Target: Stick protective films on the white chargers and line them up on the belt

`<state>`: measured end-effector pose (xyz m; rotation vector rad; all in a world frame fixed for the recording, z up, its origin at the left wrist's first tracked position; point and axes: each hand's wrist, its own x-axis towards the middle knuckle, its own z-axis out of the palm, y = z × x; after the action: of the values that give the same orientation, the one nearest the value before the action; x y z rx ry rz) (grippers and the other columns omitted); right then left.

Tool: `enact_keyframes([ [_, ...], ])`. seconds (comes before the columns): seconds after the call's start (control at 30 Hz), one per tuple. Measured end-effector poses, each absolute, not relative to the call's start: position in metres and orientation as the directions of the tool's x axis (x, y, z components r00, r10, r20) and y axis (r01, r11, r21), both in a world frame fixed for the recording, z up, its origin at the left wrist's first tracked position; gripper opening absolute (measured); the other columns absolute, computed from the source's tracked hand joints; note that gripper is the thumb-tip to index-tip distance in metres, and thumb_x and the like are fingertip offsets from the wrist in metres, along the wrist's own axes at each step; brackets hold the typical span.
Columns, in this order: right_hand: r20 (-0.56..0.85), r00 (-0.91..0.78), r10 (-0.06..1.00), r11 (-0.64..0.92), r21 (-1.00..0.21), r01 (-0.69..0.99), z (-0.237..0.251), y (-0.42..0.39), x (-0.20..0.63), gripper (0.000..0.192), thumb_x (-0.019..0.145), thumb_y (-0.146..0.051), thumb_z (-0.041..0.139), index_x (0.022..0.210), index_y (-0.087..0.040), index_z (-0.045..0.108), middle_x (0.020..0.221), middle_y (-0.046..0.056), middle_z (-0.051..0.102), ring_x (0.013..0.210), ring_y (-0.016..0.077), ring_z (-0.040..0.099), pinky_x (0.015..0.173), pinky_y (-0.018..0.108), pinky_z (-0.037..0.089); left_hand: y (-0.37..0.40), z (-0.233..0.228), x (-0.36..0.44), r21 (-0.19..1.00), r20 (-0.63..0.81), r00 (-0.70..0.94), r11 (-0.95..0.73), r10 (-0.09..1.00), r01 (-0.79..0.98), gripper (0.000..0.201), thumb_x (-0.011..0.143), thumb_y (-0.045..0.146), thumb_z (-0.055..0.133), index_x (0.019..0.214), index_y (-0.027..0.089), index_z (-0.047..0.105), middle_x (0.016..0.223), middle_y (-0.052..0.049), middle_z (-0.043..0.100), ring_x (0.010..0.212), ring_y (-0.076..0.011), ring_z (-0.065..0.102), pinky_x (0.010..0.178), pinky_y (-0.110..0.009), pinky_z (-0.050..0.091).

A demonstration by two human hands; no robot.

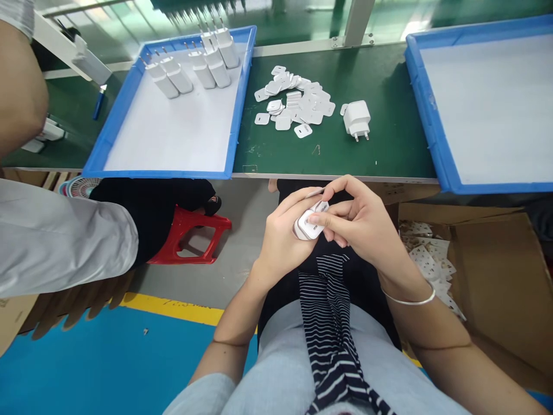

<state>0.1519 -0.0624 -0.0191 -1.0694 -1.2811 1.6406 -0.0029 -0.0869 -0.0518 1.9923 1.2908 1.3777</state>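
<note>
My left hand point(281, 233) is closed around a small stack of white charger face plates point(306, 229), held above my lap just off the table edge. The top plate is a rounded square with a dark slot, and print shows on a plate behind it. My right hand point(360, 226) pinches the stack from the right, its thumb pressed on the top plate. Beyond my hands, a loose pile of similar plates point(317, 104) lies on the green table point(276, 158). Right of the pile, a white two-pin charger point(358, 118) rests with its pins toward me.
A blue-rimmed tray point(231, 144) at left holds several white chargers point(203, 66), pins up. Another blue-rimmed tray point(438, 138) stands at right. A co-worker's sleeve point(64, 239) and a red stool point(190, 236) are at left. An open carton point(496, 276) sits low at right.
</note>
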Motion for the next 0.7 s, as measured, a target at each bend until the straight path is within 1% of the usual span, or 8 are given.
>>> enact_keyframes([
  [0.3, -0.140, -0.330, 0.933, -0.173, -0.982, -0.071, -0.0214, -0.0635, 0.1496, 0.039, 0.077, -0.029, 0.088, 0.091, -0.024, 0.052, 0.047, -0.010, 0.060, 0.034, 0.0066, 0.044, 0.036, 0.018, 0.030, -0.0863, -0.0523, -0.0016, 0.745, 0.516, 0.073, -0.489, 0.854, 0.454, 0.035, 0.081, 0.006, 0.075, 0.114, 0.017, 0.074, 0.124, -0.009, 0.075, 0.114, -0.0220, 0.073, 0.099, -0.034, 0.062],
  [0.47, -0.144, -0.332, 0.932, -0.167, -0.985, -0.043, -0.0218, -0.0639, 0.1486, 0.038, 0.079, -0.029, 0.087, 0.092, -0.024, 0.052, 0.049, -0.010, 0.061, 0.034, 0.0067, 0.044, 0.036, 0.018, 0.030, -0.0857, -0.0533, -0.0010, 0.747, 0.527, 0.061, -0.497, 0.848, 0.441, 0.035, 0.081, 0.005, 0.075, 0.114, 0.016, 0.074, 0.123, -0.010, 0.075, 0.113, -0.0217, 0.073, 0.099, -0.034, 0.062],
  [0.63, -0.104, -0.302, 0.948, -0.103, -0.995, 0.019, -0.0212, -0.0634, 0.1484, 0.037, 0.078, -0.027, 0.089, 0.088, -0.023, 0.053, 0.041, -0.014, 0.050, 0.034, 0.0045, 0.040, 0.038, 0.016, 0.029, -0.0861, -0.0549, -0.0005, 0.797, 0.485, 0.026, -0.454, 0.874, 0.399, 0.033, 0.081, 0.008, 0.078, 0.112, 0.019, 0.075, 0.123, -0.009, 0.075, 0.113, -0.0215, 0.073, 0.099, -0.035, 0.062],
  [0.7, -0.096, -0.301, 0.949, -0.102, -0.995, -0.005, -0.0210, -0.0638, 0.1492, 0.034, 0.081, -0.029, 0.087, 0.088, -0.023, 0.054, 0.041, -0.013, 0.050, 0.033, 0.0044, 0.039, 0.037, 0.016, 0.027, -0.0856, -0.0549, -0.0012, 0.821, 0.470, 0.005, -0.439, 0.883, 0.365, 0.033, 0.081, 0.009, 0.079, 0.112, 0.020, 0.076, 0.124, -0.008, 0.075, 0.114, -0.0221, 0.073, 0.100, -0.037, 0.062],
])
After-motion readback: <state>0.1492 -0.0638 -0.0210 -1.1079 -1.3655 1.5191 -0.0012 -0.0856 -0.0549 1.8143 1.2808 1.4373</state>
